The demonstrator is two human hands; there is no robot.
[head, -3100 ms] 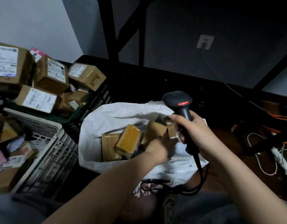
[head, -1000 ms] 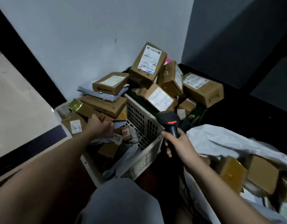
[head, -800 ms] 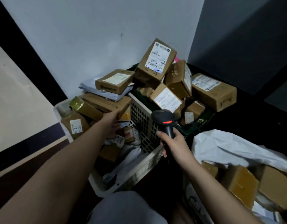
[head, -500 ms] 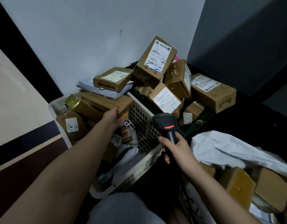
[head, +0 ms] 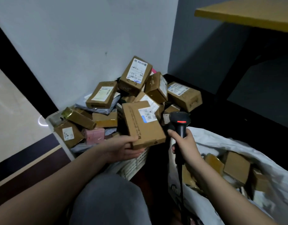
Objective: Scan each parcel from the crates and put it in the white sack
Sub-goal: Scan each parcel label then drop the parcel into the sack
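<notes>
While the left hand (head: 123, 149) grips the near end of a flat cardboard parcel (head: 142, 124), fingers under it and thumb on top, its white shipping label (head: 147, 114) faces up and sits just beside the barcode scanner (head: 179, 121), probably so the code can be read. The right hand (head: 184, 143) has its fingers wrapped round the scanner's handle, a red strip lit on its head. Barcodes and a blue patch show on the label, but the print is too blurred to read. Behind, the white crate (head: 133, 161) is heaped with labelled boxes; the white sack (head: 221, 143) lies open at the right, already holding parcels.
</notes>
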